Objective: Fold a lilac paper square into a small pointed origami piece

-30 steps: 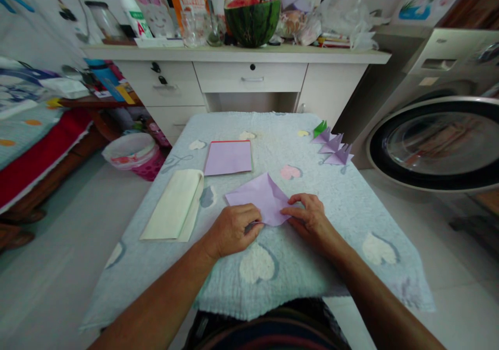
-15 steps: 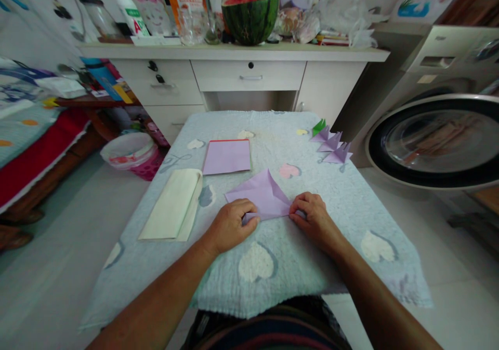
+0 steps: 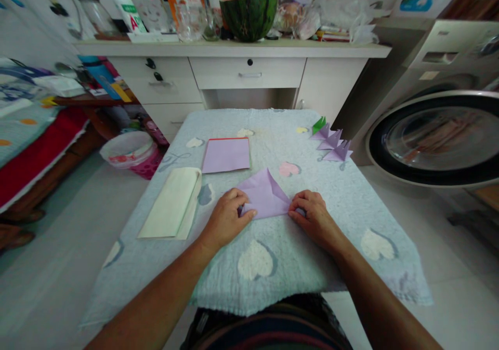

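Note:
A partly folded sheet of purple origami paper (image 3: 265,197) lies on the cloth-covered table in front of me, its peak pointing away. At its left corner my left hand (image 3: 230,212) is closed, the thumb below and the fingers curled over the edge. My right hand (image 3: 310,210) pinches the right corner between thumb and fingers. Beyond the left hand rests a stack of square purple paper (image 3: 226,156) with a red strip along its far edge. A folded cream paper (image 3: 171,204) lies to the left.
Several folded purple pieces (image 3: 331,142) and a green one (image 3: 318,124) line the table's far right edge. A white cabinet (image 3: 249,72) stands behind, with a cut watermelon (image 3: 249,17) on top. To the right is a washing machine (image 3: 440,69); a pink bin (image 3: 132,152) sits on the left.
My left hand has shifted slightly left and away from me, to the paper's left corner. The right hand stays at the right corner. The view has tilted very slightly.

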### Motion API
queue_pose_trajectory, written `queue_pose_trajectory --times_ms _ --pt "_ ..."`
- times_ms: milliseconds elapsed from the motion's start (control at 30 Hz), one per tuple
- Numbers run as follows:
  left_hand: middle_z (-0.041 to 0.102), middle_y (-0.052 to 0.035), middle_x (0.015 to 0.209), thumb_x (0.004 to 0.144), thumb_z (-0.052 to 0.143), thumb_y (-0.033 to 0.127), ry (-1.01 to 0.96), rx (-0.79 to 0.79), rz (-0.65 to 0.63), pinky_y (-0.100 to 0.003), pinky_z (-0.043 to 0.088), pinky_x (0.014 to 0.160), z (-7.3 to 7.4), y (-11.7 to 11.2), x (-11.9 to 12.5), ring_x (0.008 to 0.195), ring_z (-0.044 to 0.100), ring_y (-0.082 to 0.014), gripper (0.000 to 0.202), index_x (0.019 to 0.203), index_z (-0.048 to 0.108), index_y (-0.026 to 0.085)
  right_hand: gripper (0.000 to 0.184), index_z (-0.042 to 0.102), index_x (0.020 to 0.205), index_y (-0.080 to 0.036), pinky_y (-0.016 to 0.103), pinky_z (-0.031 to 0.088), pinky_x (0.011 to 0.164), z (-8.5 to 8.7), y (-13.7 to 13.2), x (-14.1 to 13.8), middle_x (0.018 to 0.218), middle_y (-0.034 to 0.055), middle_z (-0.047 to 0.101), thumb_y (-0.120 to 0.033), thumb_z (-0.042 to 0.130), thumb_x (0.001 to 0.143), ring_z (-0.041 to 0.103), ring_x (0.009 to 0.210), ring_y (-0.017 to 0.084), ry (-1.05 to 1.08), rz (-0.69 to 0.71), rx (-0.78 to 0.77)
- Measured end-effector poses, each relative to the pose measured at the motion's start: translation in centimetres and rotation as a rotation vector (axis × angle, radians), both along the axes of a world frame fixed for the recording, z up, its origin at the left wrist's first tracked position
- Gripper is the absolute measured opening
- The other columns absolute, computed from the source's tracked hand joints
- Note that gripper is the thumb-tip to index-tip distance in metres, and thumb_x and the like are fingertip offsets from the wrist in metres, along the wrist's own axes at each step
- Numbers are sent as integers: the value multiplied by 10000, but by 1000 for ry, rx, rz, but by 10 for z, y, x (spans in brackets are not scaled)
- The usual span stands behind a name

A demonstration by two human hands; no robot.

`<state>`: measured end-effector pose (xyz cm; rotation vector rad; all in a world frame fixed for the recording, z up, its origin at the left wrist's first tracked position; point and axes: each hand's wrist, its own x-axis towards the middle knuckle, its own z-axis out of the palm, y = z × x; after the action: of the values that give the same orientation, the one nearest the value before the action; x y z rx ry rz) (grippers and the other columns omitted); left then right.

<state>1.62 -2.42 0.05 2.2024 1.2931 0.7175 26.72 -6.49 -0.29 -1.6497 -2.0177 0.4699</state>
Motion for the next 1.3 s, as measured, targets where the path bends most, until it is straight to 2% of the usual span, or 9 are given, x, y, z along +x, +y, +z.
queue_pose_trajectory --times_ms 133,300,467,600,833,1100,1300 --pt "600 -57 963 801 647 271 94 58 12 -385 465 875 -3 0 -1 953 575 -222 88 795 648 183 56 675 773 -217 431 390 876 -1 0 0 958 62 616 -176 652 804 510 960 247 2 -4 7" --pt "616 -59 987 819 635 327 170 97 86 -445 413 899 -4 -1 -2 1013 539 -264 134 808 636 193 45 664 771 -212 431 388 877 -2 0 -1 968 66 613 -176 661 798 509 960 247 -12 -7 12" --pt "618 -53 962 889 526 292 141 64 85 -422 408 881 -4 -1 -2 984 533 -243 155 807 615 194 66 670 776 -213 422 386 879 -2 -1 -1 973 67 611 -148 684 783 504 966 249 -18 -8 19" --pt "604 -48 922 862 565 310 157 89 116 -408 411 862 -6 -1 -2 952 529 -237 159 761 611 196 69 685 808 -227 424 382 877 -2 0 0 983 63 607 -159 675 796 505 963 247 -25 12 23" --pt "593 -48 925 818 642 362 201 118 243 -450 378 878 -9 -3 -2 969 505 -260 202 698 637 199 33 671 800 -226 430 374 873 -5 1 -1 980 60 613 -208 655 822 508 971 253 -25 0 15" --pt "597 -60 975 846 586 308 232 70 240 -466 372 863 -4 -5 -2 1005 498 -281 167 732 643 199 59 662 780 -214 437 378 867 -3 2 -4 974 69 610 -200 636 831 505 960 256 -30 -12 7" --pt "591 -50 948 833 603 294 219 105 211 -457 367 878 -1 -7 -2 992 504 -265 126 765 662 207 43 663 805 -214 447 376 887 -3 -1 -3 998 72 600 -214 633 836 508 977 253 -28 6 17"
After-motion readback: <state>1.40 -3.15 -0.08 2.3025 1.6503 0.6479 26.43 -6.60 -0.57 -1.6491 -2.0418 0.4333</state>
